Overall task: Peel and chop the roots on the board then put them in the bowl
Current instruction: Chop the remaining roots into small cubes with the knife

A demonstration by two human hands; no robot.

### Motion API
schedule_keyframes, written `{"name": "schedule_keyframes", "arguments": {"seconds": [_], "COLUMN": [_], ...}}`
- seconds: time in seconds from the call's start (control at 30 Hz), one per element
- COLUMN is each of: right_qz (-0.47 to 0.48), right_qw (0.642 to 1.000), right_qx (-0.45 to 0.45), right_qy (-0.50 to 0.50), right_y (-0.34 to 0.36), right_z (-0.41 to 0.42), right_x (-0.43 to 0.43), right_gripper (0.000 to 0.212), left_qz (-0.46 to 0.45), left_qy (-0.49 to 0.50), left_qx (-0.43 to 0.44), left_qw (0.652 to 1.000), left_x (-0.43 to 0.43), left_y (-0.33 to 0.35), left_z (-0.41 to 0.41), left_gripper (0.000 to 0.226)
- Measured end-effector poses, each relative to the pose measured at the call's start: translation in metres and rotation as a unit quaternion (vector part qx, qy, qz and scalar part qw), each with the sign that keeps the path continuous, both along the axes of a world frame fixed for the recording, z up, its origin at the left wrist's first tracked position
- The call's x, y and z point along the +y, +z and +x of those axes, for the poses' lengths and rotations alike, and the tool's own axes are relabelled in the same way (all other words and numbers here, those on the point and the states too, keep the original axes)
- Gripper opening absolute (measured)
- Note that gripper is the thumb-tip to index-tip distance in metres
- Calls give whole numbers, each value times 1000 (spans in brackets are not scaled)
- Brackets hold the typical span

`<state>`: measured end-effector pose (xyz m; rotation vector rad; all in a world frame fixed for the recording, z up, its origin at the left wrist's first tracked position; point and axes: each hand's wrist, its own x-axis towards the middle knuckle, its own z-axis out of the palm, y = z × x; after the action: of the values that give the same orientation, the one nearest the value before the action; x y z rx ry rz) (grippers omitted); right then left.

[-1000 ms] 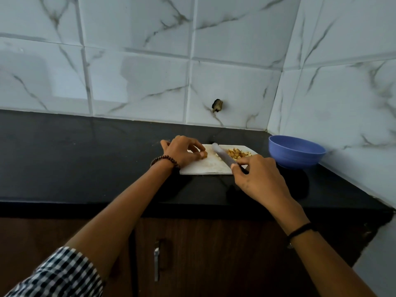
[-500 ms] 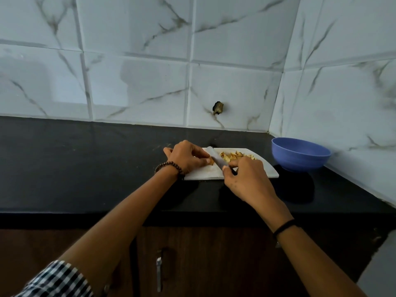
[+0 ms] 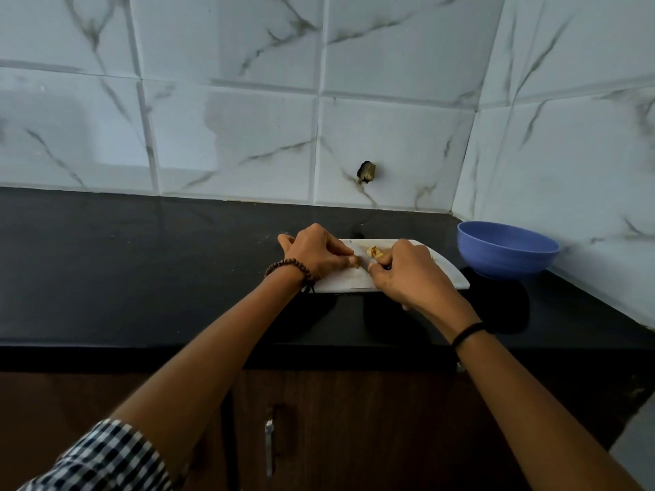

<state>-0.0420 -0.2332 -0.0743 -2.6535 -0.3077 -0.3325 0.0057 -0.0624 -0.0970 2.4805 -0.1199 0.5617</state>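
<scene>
A white cutting board (image 3: 450, 269) lies on the black counter (image 3: 141, 264). My left hand (image 3: 317, 251) pins a small piece of root (image 3: 355, 261) to the board with its fingertips. My right hand (image 3: 411, 274) is closed around a knife whose blade (image 3: 363, 258) sits right beside that piece; the handle is hidden in my fist. A small heap of yellowish chopped root (image 3: 374, 251) shows on the board beyond my right hand, partly covered by it. The blue bowl (image 3: 507, 249) stands to the right of the board, near the corner wall; its inside is not visible.
White marble-pattern tiles cover the back wall and the right wall, with a small dark hole (image 3: 367, 171) in the back one. Below the counter edge are wooden cabinet doors with a metal handle (image 3: 269, 446).
My right hand has slid left and forward over the board, bringing the knife blade down close to the root piece. The chopped heap is now mostly hidden behind it. My left hand stays put.
</scene>
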Motion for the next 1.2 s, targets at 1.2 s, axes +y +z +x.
{"name": "schedule_keyframes", "arguments": {"seconds": [1.2], "right_qz": [-46], "right_qw": [999], "right_qx": [-24], "right_qy": [-8], "right_y": [-7], "right_z": [-40], "right_x": [-18], "right_gripper": [30], "left_qz": [87], "left_qy": [-33], "left_qx": [-9], "left_qw": [996], "left_x": [4], "left_y": [0], "left_z": [-2], "left_gripper": [29]}}
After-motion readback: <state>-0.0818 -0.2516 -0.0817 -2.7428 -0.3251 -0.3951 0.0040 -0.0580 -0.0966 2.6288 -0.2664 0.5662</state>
